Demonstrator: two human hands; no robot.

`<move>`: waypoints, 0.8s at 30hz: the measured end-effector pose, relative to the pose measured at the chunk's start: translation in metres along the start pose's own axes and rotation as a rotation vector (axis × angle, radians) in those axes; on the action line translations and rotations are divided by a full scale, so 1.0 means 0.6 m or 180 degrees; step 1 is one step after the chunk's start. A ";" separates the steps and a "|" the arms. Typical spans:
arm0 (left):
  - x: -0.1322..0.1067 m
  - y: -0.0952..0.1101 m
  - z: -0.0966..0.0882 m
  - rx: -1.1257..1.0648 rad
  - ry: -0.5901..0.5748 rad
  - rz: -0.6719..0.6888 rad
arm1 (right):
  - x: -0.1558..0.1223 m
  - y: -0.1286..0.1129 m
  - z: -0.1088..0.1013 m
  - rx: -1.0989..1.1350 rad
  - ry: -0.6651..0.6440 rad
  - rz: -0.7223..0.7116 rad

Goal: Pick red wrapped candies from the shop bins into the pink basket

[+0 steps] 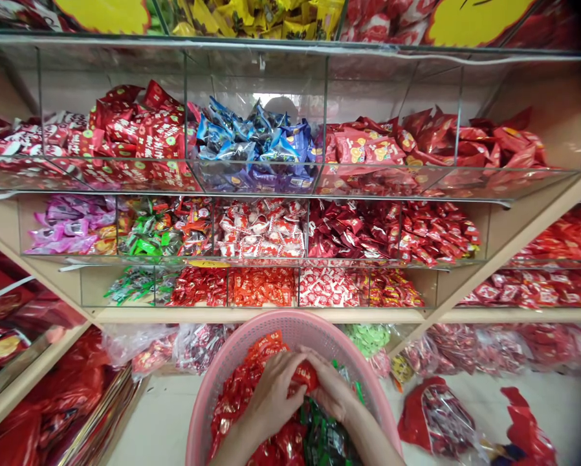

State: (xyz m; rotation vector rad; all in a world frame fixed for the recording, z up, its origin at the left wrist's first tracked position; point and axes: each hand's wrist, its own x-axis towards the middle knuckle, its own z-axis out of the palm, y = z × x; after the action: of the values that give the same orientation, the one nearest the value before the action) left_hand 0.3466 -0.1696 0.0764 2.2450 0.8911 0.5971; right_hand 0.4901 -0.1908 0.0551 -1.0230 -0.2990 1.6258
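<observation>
While both hands work inside the pink basket (290, 321), they meet over one red packet (304, 375) near its middle. The left hand (271, 398) comes in from the lower left with its fingers curled down over the packet's left end, a narrow, closed hold. The right hand (333, 391) comes in from the lower right and its bent fingers press on the packet's top and right end, so the packet sits pinched between the two hands, with only a small red strip showing between the fingertips. Both thumbs are hidden under the hands.

The packet lies on top of the basket's load. A red heap (237, 395) fills the basket's left half and runs up to the far rim. Green packets (325, 440) lie just below the hands, between the wrists, and a few more peek out just beside the right hand.

Beyond the basket rise clear shelf bins (327, 116). The top row shows blue packets (254, 139) in the middle with red ones on both sides. A lower row holds purple packets (70, 223) at the left, then green and orange, white and red. On the floor to the right lies a red bag (436, 414), well apart from the basket.
</observation>
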 end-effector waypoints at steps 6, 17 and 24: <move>-0.005 0.000 0.001 -0.0072 0.0023 -0.0075 | -0.004 0.002 0.006 -0.0103 0.0005 0.0155; 0.012 -0.099 -0.043 0.0229 0.0965 -0.0710 | 0.011 -0.019 -0.012 0.0296 0.0133 -0.0176; 0.065 -0.099 0.005 0.1074 0.0000 -0.0253 | 0.026 -0.033 -0.038 0.0388 0.0553 -0.0536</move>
State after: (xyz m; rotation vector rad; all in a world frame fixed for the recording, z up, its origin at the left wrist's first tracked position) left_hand 0.3486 -0.1089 0.0393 2.4907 1.1465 0.4354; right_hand 0.5205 -0.1771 0.0478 -1.0108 -0.1625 1.3773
